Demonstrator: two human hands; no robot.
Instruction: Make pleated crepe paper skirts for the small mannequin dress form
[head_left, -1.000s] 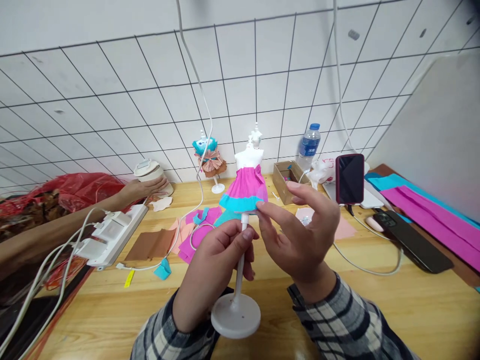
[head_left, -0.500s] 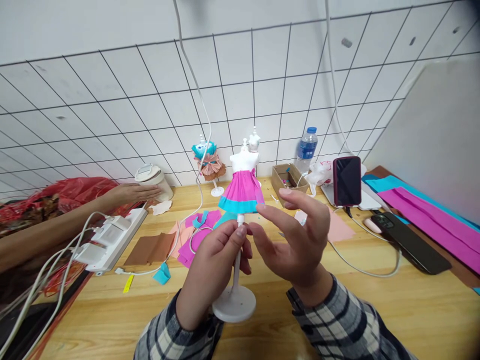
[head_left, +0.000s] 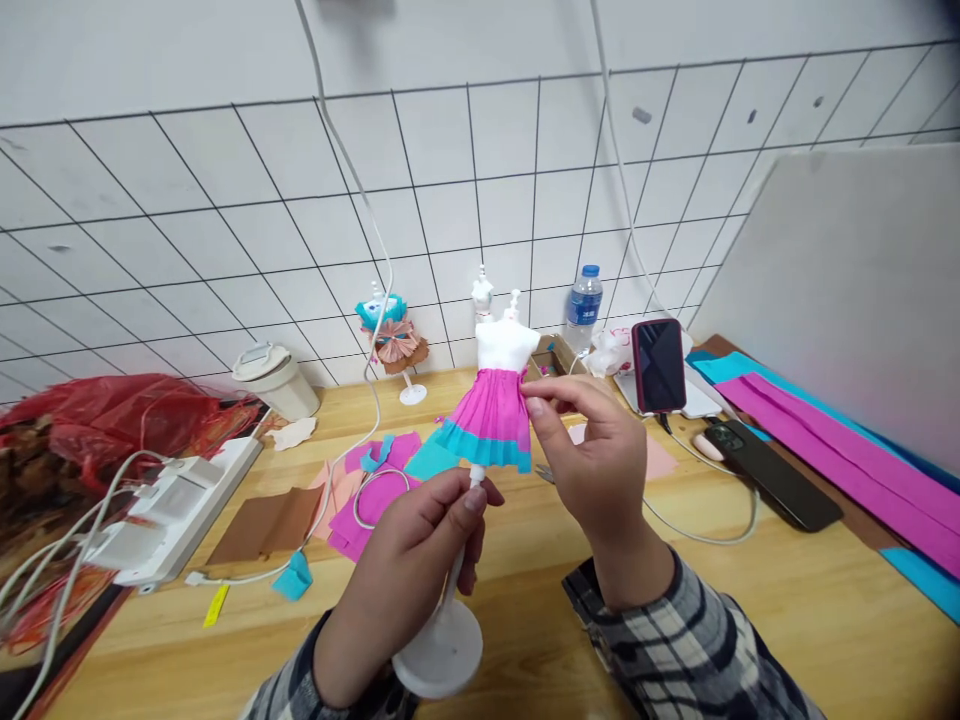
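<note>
My left hand (head_left: 420,550) is closed round the stem of a small white mannequin stand (head_left: 508,345), just under the torso. The mannequin leans to the right, its round base lifted towards me. Around its waist is a gathered magenta skirt (head_left: 491,405) with a turquoise band at the hem. My right hand (head_left: 592,450) pinches the skirt's right edge near the waist between thumb and forefinger. Behind stand another white mannequin (head_left: 482,292), partly hidden, and one dressed in turquoise and brown paper-like pieces (head_left: 394,340).
Magenta scraps (head_left: 352,525) and a brown sheet (head_left: 266,525) lie left on the table. A power strip (head_left: 191,520), lidded cup (head_left: 277,380) and red bag (head_left: 135,410) stand further left. To the right are a bottle (head_left: 583,308), phones (head_left: 776,480), cables and long magenta strips (head_left: 847,450).
My right hand has closed from spread fingers to a pinch on the skirt's side. The mannequin has tilted to the right. Another person's arm at the left has gone out of view.
</note>
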